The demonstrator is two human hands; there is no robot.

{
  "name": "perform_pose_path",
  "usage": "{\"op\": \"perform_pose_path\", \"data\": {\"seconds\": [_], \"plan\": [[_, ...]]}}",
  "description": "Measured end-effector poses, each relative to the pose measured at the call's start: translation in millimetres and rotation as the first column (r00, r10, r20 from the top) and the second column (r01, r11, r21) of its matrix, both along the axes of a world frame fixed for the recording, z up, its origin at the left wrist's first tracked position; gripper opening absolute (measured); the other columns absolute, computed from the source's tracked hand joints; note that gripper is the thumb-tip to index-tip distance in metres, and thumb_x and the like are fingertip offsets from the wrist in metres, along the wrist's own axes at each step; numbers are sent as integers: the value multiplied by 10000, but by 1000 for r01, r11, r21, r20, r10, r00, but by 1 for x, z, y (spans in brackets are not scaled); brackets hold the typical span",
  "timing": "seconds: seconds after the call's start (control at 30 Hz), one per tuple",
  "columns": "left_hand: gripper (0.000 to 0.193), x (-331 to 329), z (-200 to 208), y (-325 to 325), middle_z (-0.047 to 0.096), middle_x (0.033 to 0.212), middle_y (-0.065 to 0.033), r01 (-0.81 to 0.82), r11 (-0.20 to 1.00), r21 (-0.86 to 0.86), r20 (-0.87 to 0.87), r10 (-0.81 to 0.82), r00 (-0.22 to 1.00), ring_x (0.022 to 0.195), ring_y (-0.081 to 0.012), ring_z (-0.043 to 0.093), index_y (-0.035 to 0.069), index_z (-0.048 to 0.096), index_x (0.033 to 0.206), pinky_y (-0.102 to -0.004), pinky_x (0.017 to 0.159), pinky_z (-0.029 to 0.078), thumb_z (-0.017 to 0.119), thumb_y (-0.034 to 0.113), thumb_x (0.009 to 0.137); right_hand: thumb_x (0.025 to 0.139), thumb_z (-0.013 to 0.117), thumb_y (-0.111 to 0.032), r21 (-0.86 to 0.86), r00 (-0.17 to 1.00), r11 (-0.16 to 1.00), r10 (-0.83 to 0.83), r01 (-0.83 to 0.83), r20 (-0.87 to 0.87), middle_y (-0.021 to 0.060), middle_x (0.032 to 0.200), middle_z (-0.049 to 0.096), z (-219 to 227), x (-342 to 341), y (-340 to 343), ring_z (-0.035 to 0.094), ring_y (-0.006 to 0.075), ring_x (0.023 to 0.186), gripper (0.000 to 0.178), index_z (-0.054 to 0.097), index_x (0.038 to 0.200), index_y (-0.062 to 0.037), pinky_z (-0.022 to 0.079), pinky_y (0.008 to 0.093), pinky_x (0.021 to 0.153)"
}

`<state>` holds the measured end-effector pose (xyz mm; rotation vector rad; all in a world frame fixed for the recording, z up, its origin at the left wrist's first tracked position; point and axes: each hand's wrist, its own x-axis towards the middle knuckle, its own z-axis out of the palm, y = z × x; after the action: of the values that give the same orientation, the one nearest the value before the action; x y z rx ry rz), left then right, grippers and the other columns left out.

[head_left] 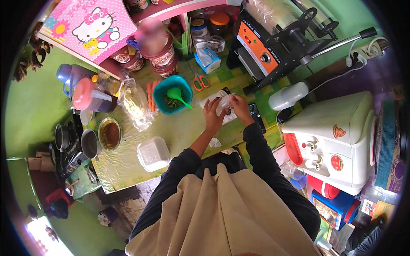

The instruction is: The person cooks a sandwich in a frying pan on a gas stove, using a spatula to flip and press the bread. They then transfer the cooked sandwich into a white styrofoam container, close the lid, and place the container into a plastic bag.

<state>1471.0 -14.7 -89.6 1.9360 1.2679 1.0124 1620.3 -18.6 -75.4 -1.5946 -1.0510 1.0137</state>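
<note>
A small clear plastic bag (223, 105) is pinched between my two hands over the table. My left hand (212, 114) has its fingers closed on the bag's left side. From the right, my right hand (240, 108) grips its upper edge. Whether anything is inside the bag is too small to tell. Partly hidden under my hands lies a white plastic packet with a dark mark (208, 100). Just right of my right hand is a dark phone (256, 115). To the left stands a teal bowl (159, 106) of chopped greens, with a green spoon (176, 94) in it.
Orange-handled scissors (200, 82) and a tissue box (208, 62) lie beyond my hands. A cup sealing machine (265, 51) stands at the far right, a white water dispenser (331, 141) nearer. A white foam box (153, 154) and a bowl of brown sauce (110, 133) are on the left.
</note>
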Motion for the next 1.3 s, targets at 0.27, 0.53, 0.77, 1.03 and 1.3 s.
{"op": "perform_pose_path", "data": {"seconds": [0.27, 0.53, 0.77, 1.03, 1.3], "plan": [[647, 3, 20, 0, 385, 1353, -122, -44, 983, -179, -272, -6, 962, 1310, -344, 256, 45, 400, 1288, -530, 1048, 197, 693, 192, 730, 922, 510, -393, -67, 894, 993, -117, 97, -433, -1, 797, 559, 90, -1, 16, 586, 127, 756, 348, 554, 987, -54, 493, 265, 683], [744, 9, 51, 27, 358, 1367, -171, -68, 997, 39, 361, 49, 931, 1335, -362, 221, 72, 355, 1329, -448, 1077, 143, 717, 198, 692, 766, 646, -52, 105, 986, 994, 51, -35, -158, 9, 769, 513, 58, 13, 10, 461, 73, 692, 170, 476, 765, -38, 398, 237, 633], [335, -16, 83, 63, 600, 1115, -114, 274, 944, 185, 59, -289, 955, 1141, -275, 522, 53, 535, 759, -406, 957, 351, 813, 196, 639, 768, 639, -6, 361, 994, 928, -106, 86, 34, -12, 745, 431, 58, 11, 21, 421, 67, 698, 237, 408, 777, -59, 375, 231, 622], [265, -48, 112, 46, 563, 713, 18, 314, 887, -339, 435, -149, 888, 632, -49, 492, 44, 535, 732, -218, 574, 412, 783, 138, 723, 843, 670, -289, 251, 930, 951, -80, 179, -360, 7, 911, 484, 107, 7, 31, 457, 52, 760, 369, 393, 974, -83, 392, 205, 601], [329, -53, 100, 28, 565, 845, 0, 231, 933, -276, 695, 28, 719, 785, -71, 529, 62, 509, 904, -231, 702, 441, 756, 15, 691, 754, 752, -279, 372, 961, 926, -43, -64, 272, 92, 1012, 569, 112, -59, -9, 568, 154, 886, 652, 412, 1222, 19, 465, 295, 738]]}}
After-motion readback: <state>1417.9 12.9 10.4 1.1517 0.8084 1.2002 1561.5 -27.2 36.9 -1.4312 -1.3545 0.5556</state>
